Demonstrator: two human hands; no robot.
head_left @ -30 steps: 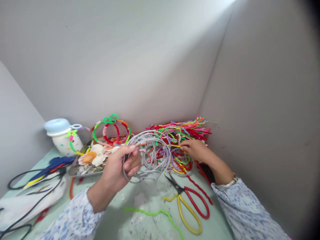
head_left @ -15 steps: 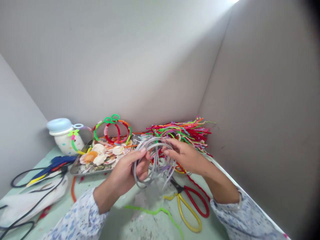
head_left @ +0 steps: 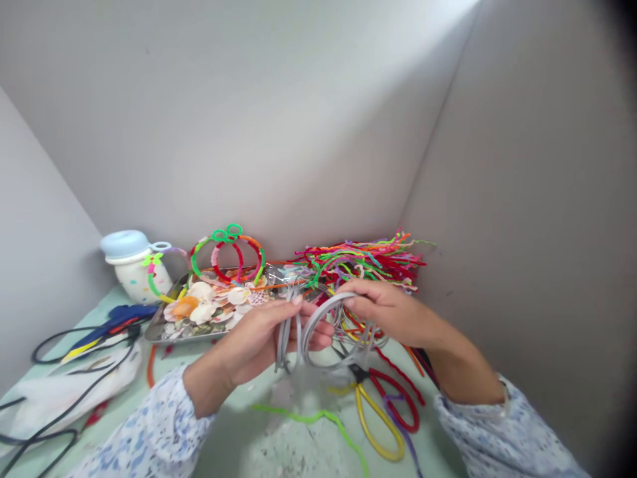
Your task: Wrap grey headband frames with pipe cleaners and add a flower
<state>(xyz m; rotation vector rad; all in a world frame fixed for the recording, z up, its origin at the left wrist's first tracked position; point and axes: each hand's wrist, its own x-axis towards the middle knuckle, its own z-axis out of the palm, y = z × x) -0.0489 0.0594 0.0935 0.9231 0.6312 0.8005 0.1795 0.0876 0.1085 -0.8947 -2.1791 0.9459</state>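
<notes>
My left hand (head_left: 253, 335) holds part of a bundle of grey rings (head_left: 318, 325) between thumb and fingers, in front of the shell tray. My right hand (head_left: 385, 307) pinches the other part of the rings at their upper right. The rings hang above the table between both hands. Below them lie scissors (head_left: 381, 421) with one red and one yellow handle. A purple strip (head_left: 405, 438) crosses the scissors' handles, and a bright green pipe cleaner (head_left: 311, 418) lies to their left.
Behind stand a tray (head_left: 192, 339) of shells, colourful pipe-cleaner hoops (head_left: 261, 255) and a heap of pipe cleaners (head_left: 368, 262). At left are a white bottle (head_left: 142, 279), a blue-handled tool (head_left: 112, 322), black cable and a plastic bag (head_left: 74, 398). Grey walls surround the table.
My right hand has moved right, drawing some grey rings apart from those in my left hand. My left fingers have spread out more. The purple strip now lies over the scissors.
</notes>
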